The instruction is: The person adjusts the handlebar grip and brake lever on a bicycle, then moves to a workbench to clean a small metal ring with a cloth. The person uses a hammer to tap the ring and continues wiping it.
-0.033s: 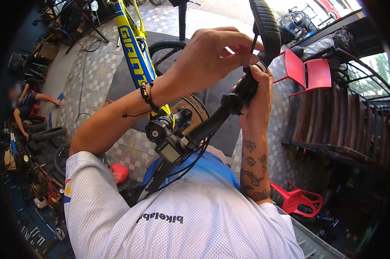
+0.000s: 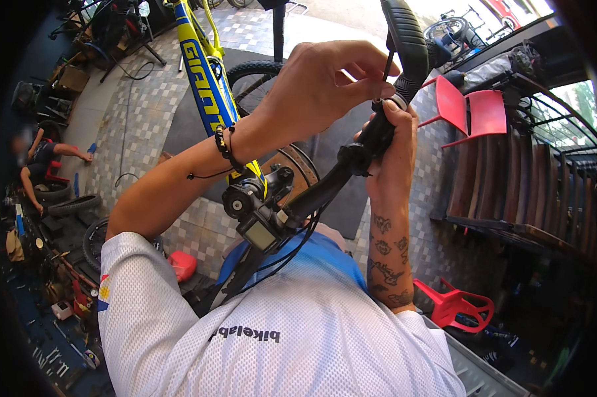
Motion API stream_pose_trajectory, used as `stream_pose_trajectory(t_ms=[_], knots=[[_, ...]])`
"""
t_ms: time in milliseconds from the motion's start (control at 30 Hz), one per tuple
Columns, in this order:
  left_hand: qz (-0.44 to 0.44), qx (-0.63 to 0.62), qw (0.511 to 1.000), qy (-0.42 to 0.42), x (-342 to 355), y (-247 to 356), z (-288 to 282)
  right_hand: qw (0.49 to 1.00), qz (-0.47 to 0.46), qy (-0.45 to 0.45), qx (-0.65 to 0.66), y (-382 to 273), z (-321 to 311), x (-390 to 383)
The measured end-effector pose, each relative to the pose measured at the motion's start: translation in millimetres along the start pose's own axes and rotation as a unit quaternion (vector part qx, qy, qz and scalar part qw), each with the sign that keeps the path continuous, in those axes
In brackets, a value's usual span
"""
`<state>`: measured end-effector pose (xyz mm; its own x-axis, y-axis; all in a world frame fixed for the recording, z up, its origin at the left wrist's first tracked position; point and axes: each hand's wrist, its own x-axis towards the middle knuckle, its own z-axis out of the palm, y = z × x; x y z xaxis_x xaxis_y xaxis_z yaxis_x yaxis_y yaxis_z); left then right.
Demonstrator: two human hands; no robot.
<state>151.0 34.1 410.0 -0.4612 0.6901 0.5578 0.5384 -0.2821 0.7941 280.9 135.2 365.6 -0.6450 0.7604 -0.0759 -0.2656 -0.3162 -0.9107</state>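
My left hand is closed, thumb and fingers pinching a thin dark hex key. The key stands upright with its lower end at the clamp by a silver ring on the handlebar. From below, my right hand wraps round the bar there, its thumb against the clamp. Beyond it are the black textured grip and a ribbed black bar end. The black handlebar runs back toward me, carrying a small grey display beside the stem.
The yellow and blue bicycle frame stretches ahead over a dark mat. Red chairs and dark wooden slats stand right. At far left, a seated person is near loose tyres and tools.
The fingers of my left hand have shifted slightly round the hex key. My right hand and the handlebar stay in place.
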Motion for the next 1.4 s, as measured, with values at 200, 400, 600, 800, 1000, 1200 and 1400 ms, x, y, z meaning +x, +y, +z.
stream_pose_trajectory(t_ms=[200,400,600,800,1000,1200,1400], knots=[[-0.018,-0.035,0.999,-0.001,7,-6,-7,1.0,0.0,0.011,-0.024,-2,8,7],[-0.003,-0.084,0.996,-0.016,7,-11,-14,0.999,0.027,0.009,-0.045,-11,14,3],[0.11,0.096,0.989,0.003,18,18,-35,0.999,0.013,0.01,-0.038,-11,16,5],[-0.08,0.109,0.985,-0.111,34,83,-91,1.0,0.009,-0.002,-0.027,-7,12,7],[0.123,0.344,0.911,-0.189,77,100,-88,0.999,0.023,-0.014,-0.043,-8,11,10],[0.033,0.456,0.849,-0.264,77,127,-80,0.999,0.036,-0.024,-0.012,-14,11,7],[0.151,0.413,0.859,-0.26,90,116,-79,0.998,0.029,-0.04,-0.039,-13,8,8]])
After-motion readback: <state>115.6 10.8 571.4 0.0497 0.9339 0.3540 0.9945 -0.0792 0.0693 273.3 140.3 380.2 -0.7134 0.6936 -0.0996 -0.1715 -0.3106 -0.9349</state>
